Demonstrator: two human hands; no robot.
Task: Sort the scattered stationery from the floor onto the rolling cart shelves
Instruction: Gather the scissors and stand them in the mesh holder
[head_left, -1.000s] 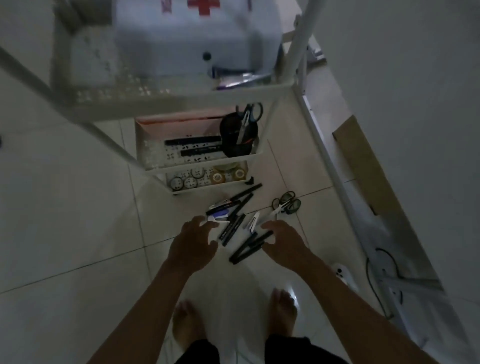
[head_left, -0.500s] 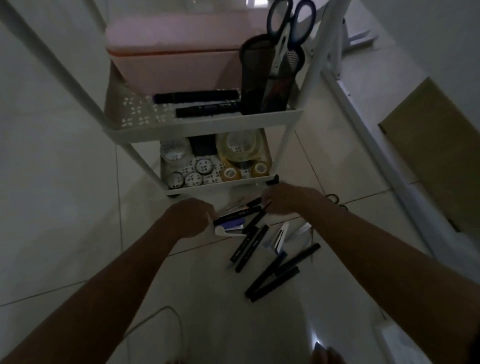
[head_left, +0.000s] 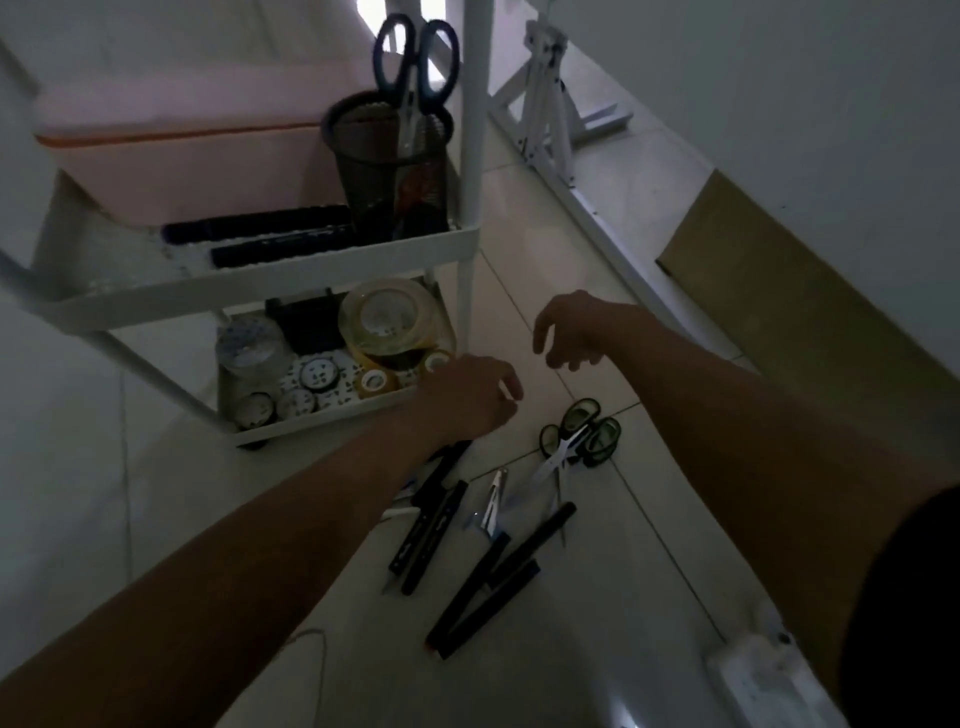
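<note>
Your left hand (head_left: 470, 397) hung over the floor (head_left: 597, 649) with its fingers loosely curled and nothing visible between them; whether a small item sat in the palm could not be told in the dim light. Your right hand (head_left: 574, 332) hovered just beyond it and to its right, fingers drooping and relaxed, holding nothing. The two hands were near each other but apart.

Just below your left hand lay the scattered pens (head_left: 436, 525), dark barrels fanned out under your left forearm, with a second cluster of markers (head_left: 488, 582) nearer to you. Between those groups rested a small metal clip-like tool (head_left: 493, 501). Below your right hand, a pair of green-handled scissors (head_left: 579, 439) lay on the tiles, blades pointing back toward you.

To the left of your left hand stood the rolling cart (head_left: 332, 265). Its bottom shelf, almost touching your left knuckles, held tape rolls (head_left: 387, 322). The shelf above carried two dark markers lying flat, a pink box (head_left: 192, 156) and a mesh pen cup (head_left: 395, 166) with blue-handled scissors (head_left: 415, 57) standing in it.
</note>
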